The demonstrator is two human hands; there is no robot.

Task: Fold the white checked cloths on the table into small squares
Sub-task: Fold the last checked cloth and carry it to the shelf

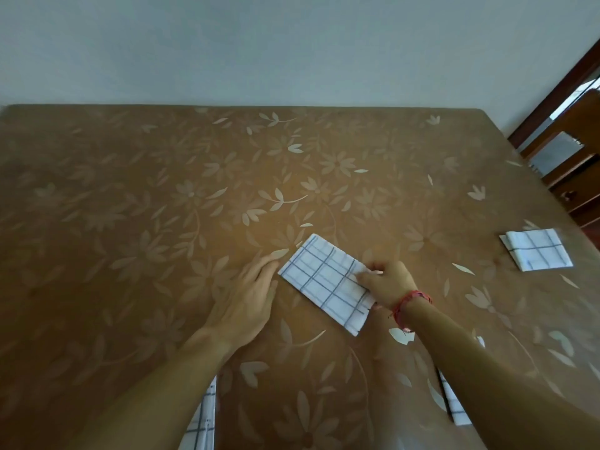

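A white checked cloth (324, 282) lies folded into a narrow rectangle, set diagonally near the middle of the brown flowered table (162, 190). My left hand (246, 297) rests flat on the table, its fingertips touching the cloth's left corner. My right hand (386, 280), with a red thread band at the wrist, pinches the cloth's right edge between thumb and fingers. A second cloth (537, 250), folded into a small square, lies at the table's right edge.
More checked cloth shows under my left forearm at the near edge (203, 420), and another piece peeks out beneath my right forearm (454, 404). Dark wooden furniture (571, 147) stands beyond the table's right side. A pale wall runs behind the table.
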